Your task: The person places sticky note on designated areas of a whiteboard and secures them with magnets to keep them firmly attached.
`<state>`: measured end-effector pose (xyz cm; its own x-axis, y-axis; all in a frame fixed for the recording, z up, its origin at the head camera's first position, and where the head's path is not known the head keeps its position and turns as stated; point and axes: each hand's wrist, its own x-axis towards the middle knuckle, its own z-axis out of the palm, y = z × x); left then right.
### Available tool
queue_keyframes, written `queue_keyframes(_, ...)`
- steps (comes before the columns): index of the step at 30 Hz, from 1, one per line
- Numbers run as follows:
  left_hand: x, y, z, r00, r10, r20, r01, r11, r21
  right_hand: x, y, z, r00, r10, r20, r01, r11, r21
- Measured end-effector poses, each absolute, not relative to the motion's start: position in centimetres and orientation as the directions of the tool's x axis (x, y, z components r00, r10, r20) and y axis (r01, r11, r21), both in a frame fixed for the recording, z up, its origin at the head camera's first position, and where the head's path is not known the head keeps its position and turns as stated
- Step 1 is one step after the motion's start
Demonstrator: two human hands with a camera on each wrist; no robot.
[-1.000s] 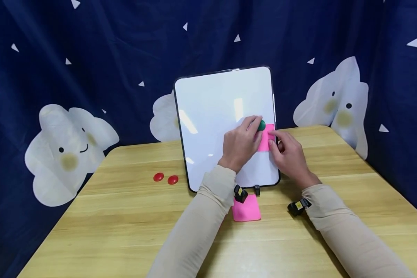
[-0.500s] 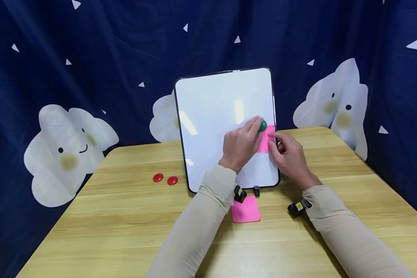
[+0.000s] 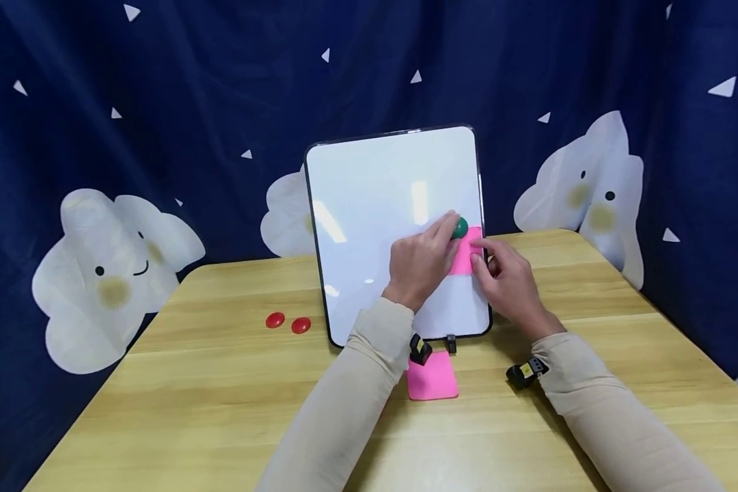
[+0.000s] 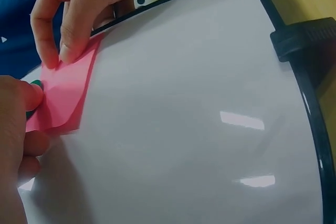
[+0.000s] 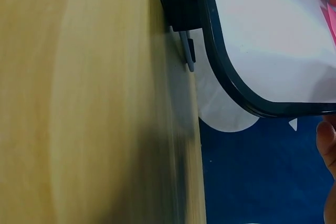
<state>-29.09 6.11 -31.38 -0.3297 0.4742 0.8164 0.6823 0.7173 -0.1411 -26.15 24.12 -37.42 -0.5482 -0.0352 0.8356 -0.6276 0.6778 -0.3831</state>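
Upright on the table stands a whiteboard [image 3: 375, 198] with a black frame. Against its right side lies a pink sticky note [image 3: 463, 258], its lower edges doubled in the left wrist view. My left hand [image 3: 419, 263] holds a round green magnet [image 3: 460, 227] at the note's upper part; fingers cover some of it. At the board's right edge, my right hand [image 3: 512, 279] has thumb and index fingertips on the note, other fingers bent beside the frame. In the left wrist view, the right hand [image 4: 86, 9] touches the note [image 4: 65, 93] close to the magnet [image 4: 32, 109].
Two red magnets [image 3: 301, 325] lie on the wooden table [image 3: 190, 410] left of the board. Another pink note or pad [image 3: 432, 378] lies in front of it, beside a black foot clip [image 3: 452, 344]. A dark blue curtain [image 3: 221, 82] hangs behind.
The head view has shifted slightly, so the scene sits a little lower and further left. Both hands keep nearly the same places on the note and magnet.
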Motion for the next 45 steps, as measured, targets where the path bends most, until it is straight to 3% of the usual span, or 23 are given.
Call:
queue_keyframes(14, -27.8, 3.0, -31.1, -0.348, 0.496, 0.796, 0.694, 0.706, -0.136, -25.1, 24.3, -36.5, -0.578, -0.045, 0.814, -0.584, 0.72, -0.375)
queue_keyframes(21, -27.1, 0.1, -32.2, -0.298, 0.514, 0.804, 0.746, 0.651, -0.14, -25.0, 24.4, -36.3, -0.569, 0.055, 0.82, -0.557, 0.708, -0.434)
queue_keyframes(25, -26.6, -1.5, -32.6, -0.324, 0.548, 0.771, 0.758, 0.638, -0.135, -24.7, 24.0, -36.2, -0.552, 0.106, 0.827, -0.529, 0.722, -0.446)
queue_keyframes(31, -25.7, -3.2, -32.9, -0.372, 0.578, 0.727, 0.783, 0.615, -0.089, -23.6, 23.0, -35.7, -0.596, 0.158, 0.788, -0.506, 0.688, -0.52)
queue_keyframes(39, -25.1, -4.5, -33.4, -0.379, 0.584, 0.718, 0.808, 0.587, -0.051, -23.6, 22.3, -35.8, -0.577, 0.101, 0.81, -0.571, 0.659, -0.49)
queue_keyframes(45, -24.7, -5.9, -34.2, -0.4, 0.589, 0.702, 0.802, 0.595, -0.042, -23.3, 20.9, -36.6, -0.624, 0.002, 0.782, -0.606, 0.631, -0.485)
